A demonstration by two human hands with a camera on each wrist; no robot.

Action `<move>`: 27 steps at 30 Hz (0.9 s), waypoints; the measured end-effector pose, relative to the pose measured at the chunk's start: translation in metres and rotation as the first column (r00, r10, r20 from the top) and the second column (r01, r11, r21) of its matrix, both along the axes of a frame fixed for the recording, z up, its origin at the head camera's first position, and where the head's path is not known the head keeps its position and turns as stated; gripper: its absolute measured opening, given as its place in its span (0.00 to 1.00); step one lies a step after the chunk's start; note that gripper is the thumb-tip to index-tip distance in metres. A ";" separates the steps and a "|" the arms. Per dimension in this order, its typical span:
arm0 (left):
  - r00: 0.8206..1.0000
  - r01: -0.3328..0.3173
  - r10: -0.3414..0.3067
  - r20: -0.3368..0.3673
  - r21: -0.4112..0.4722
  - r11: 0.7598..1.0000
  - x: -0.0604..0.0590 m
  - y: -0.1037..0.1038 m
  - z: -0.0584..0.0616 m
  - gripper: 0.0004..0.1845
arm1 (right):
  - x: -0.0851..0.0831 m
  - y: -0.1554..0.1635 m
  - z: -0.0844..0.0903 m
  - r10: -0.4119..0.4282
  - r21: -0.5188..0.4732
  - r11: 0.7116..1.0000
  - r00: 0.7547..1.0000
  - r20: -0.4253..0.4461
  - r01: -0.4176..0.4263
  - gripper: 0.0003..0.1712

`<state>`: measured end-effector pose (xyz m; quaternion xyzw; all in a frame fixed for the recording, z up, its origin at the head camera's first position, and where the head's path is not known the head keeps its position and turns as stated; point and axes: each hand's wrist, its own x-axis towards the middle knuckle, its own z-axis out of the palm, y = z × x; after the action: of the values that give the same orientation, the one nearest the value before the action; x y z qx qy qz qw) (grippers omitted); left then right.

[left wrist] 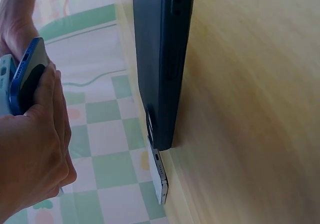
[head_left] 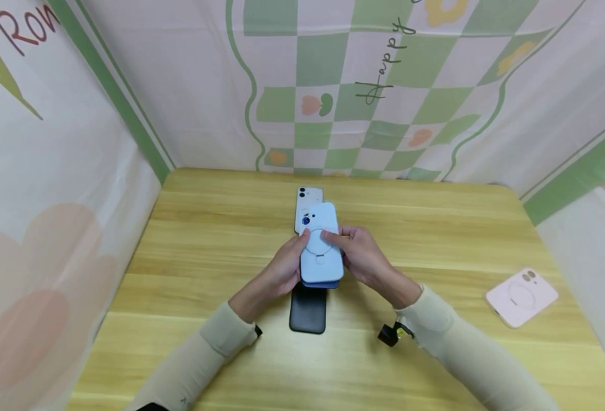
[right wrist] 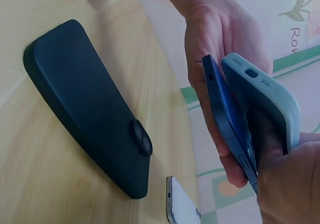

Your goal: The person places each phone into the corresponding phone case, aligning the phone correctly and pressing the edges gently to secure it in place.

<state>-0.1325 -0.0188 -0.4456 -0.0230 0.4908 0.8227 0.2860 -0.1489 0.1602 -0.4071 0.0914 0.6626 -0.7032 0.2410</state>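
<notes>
Both hands hold a light blue phone case (head_left: 321, 245) with a ring on its back, and a blue phone (head_left: 323, 283) right under it, above the table. My left hand (head_left: 284, 268) grips the left edge, fingers curled round the blue phone (left wrist: 27, 69). My right hand (head_left: 359, 257) grips the right edge, thumb on the case's back. In the right wrist view the case (right wrist: 270, 94) and the phone (right wrist: 225, 119) gape apart at the near end. Below them a black phone case (head_left: 308, 311) lies flat on the table.
A white phone (head_left: 308, 202) lies on the wooden table (head_left: 436, 228) just beyond the black case. A pink phone case (head_left: 521, 297) lies at the right edge. Patterned cloth walls enclose the table on the left, back and right.
</notes>
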 end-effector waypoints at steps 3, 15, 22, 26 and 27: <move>1.000 -0.012 0.012 -0.002 -0.024 1.000 0.000 -0.001 -0.001 0.31 | 0.001 0.000 -0.001 0.022 0.021 1.000 1.000 -0.006 -0.022 0.21; 1.000 -0.010 0.010 -0.004 -0.071 0.997 0.001 -0.006 -0.006 0.31 | 0.004 0.015 0.013 0.305 0.390 0.894 0.937 -0.172 -0.220 0.22; 1.000 -0.011 0.011 0.000 -0.055 0.998 0.001 -0.008 -0.006 0.31 | -0.010 0.029 0.030 0.433 0.664 0.743 0.815 -0.385 -0.082 0.22; 1.000 -0.005 0.005 0.003 -0.060 0.998 0.002 -0.009 -0.005 0.31 | -0.027 0.033 0.039 0.463 0.726 0.687 0.753 -0.468 0.030 0.20; 1.000 0.003 -0.003 0.004 -0.063 0.998 0.003 -0.009 -0.006 0.31 | -0.032 0.033 0.041 0.475 0.735 0.677 0.748 -0.463 0.025 0.20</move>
<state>-0.1297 -0.0279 -0.4513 -0.0328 0.5162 0.8063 0.2871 -0.1806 0.1928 -0.3666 -0.1495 0.9244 -0.3478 0.0457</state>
